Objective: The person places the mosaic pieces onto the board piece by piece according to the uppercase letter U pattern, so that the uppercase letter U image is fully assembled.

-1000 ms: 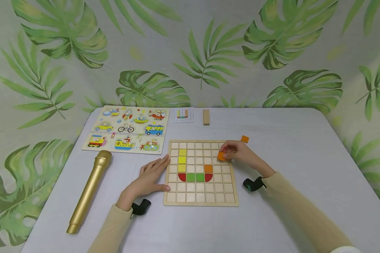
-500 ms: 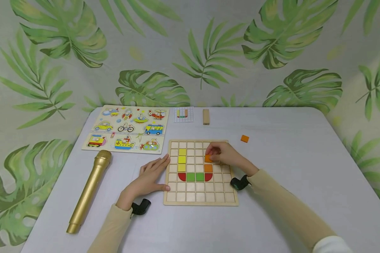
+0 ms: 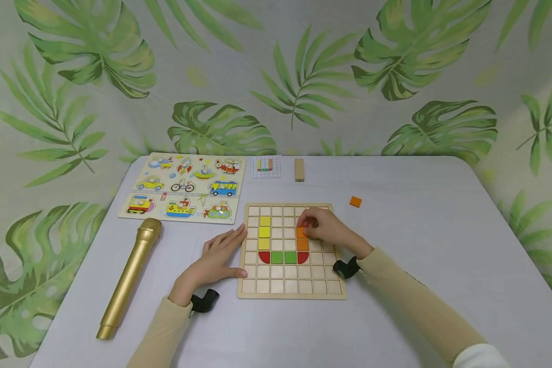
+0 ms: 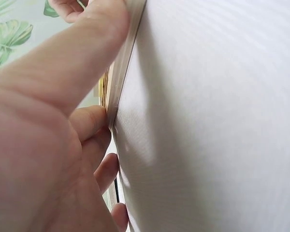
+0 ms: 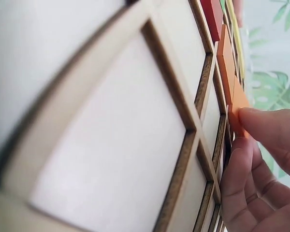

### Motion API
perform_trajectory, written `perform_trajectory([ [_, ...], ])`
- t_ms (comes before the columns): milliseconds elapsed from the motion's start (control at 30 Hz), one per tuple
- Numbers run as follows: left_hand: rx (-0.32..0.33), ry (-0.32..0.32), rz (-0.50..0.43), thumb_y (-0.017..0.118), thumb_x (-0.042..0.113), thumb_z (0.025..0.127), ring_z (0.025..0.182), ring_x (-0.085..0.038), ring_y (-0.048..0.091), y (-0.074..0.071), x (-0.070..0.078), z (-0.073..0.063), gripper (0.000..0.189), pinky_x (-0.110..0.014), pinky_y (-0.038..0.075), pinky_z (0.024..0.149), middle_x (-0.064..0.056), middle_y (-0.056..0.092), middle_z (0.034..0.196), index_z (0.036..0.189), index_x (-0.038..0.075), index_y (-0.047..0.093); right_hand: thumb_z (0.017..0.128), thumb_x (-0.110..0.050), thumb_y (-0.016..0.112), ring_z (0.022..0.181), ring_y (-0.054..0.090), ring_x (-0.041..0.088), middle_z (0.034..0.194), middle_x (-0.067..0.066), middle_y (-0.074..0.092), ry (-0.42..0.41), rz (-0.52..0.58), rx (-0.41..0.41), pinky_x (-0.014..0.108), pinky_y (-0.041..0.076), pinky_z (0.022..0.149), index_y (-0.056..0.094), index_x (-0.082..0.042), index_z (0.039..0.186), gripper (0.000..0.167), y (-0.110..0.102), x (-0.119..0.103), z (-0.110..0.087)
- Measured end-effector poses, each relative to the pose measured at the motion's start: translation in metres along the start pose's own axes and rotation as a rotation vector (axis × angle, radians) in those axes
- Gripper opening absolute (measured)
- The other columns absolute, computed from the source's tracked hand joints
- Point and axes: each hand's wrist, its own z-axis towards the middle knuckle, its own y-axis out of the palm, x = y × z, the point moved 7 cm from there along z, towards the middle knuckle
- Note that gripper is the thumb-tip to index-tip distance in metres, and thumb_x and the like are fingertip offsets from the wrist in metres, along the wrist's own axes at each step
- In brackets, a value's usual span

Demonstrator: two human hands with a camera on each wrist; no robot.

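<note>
A wooden grid board (image 3: 292,291) lies in the middle of the table. Yellow tiles (image 3: 264,232), green tiles (image 3: 283,257) and rounded red tiles (image 3: 264,257) form a U shape with an orange column on the right. My right hand (image 3: 324,227) pinches an orange square tile (image 3: 301,232) at a cell just above another orange tile (image 3: 302,245). In the right wrist view the thumb presses that orange tile (image 5: 238,102), with fingertips at its edge. My left hand (image 3: 216,260) rests along the board's left side, fingers extended, fingertips and thumb touching the wooden rim (image 4: 120,79).
One loose orange tile (image 3: 355,202) lies right of the board. Behind it are a pattern card (image 3: 267,167) and a small wooden block (image 3: 299,170). A vehicle puzzle board (image 3: 184,189) and a gold microphone (image 3: 129,281) are on the left.
My right hand has carried the orange tile leftward from the board's right side to the cell above the other orange tile, then lowered it there. The left hand has stayed still.
</note>
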Motion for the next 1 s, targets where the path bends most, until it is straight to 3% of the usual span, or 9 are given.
perform_trajectory([
  [200, -0.002, -0.003, -0.008, 0.076, 0.042, 0.078, 0.142, -0.033, 0.011, 0.0, 0.0, 0.0, 0.1, -0.055, 0.011, 0.103, -0.006, 0.011, 0.16, 0.153, 0.006, 0.021, 0.082, 0.007, 0.06, 0.075, 0.053, 0.017, 0.085, 0.005, 0.061, -0.002, -0.002, -0.001, 0.03, 0.044, 0.07, 0.067, -0.001, 0.095, 0.017, -0.001, 0.002, -0.001],
  [367, -0.002, 0.002, -0.01, 0.076, 0.042, 0.078, 0.142, -0.033, 0.011, 0.0, 0.0, 0.0, 0.1, -0.054, 0.012, 0.103, -0.006, 0.011, 0.16, 0.153, 0.006, 0.021, 0.085, 0.005, 0.06, 0.078, 0.055, 0.019, 0.09, 0.006, 0.064, 0.033, 0.061, 0.019, 0.029, 0.046, 0.07, 0.068, -0.001, 0.1, 0.018, -0.009, 0.014, -0.003],
  [500, -0.003, 0.0, -0.001, 0.076, 0.042, 0.078, 0.142, -0.033, 0.011, 0.0, 0.0, 0.0, 0.1, -0.054, 0.011, 0.103, -0.005, 0.01, 0.16, 0.153, 0.006, 0.02, 0.09, -0.004, 0.063, 0.081, 0.055, 0.022, 0.094, 0.011, 0.064, 0.094, 0.177, 0.051, 0.028, 0.046, 0.069, 0.066, 0.002, 0.104, 0.016, -0.023, 0.028, -0.007],
  [700, -0.005, -0.008, 0.006, 0.076, 0.042, 0.078, 0.142, -0.033, 0.011, 0.001, -0.001, 0.0, 0.1, -0.054, 0.011, 0.104, -0.005, 0.01, 0.16, 0.153, 0.006, 0.02, 0.092, -0.013, 0.065, 0.084, 0.059, 0.02, 0.107, 0.021, 0.062, 0.211, 0.352, 0.125, 0.031, 0.049, 0.073, 0.062, 0.004, 0.114, 0.029, -0.05, 0.058, -0.02],
  [1000, -0.005, -0.006, -0.003, 0.076, 0.042, 0.078, 0.142, -0.034, 0.011, 0.001, -0.001, 0.0, 0.1, -0.055, 0.011, 0.103, -0.005, 0.01, 0.16, 0.153, 0.006, 0.02, 0.092, -0.009, 0.062, 0.092, 0.063, 0.018, 0.111, 0.021, 0.063, 0.209, 0.412, 0.26, 0.028, 0.051, 0.077, 0.056, 0.01, 0.119, 0.033, -0.084, 0.082, -0.037],
])
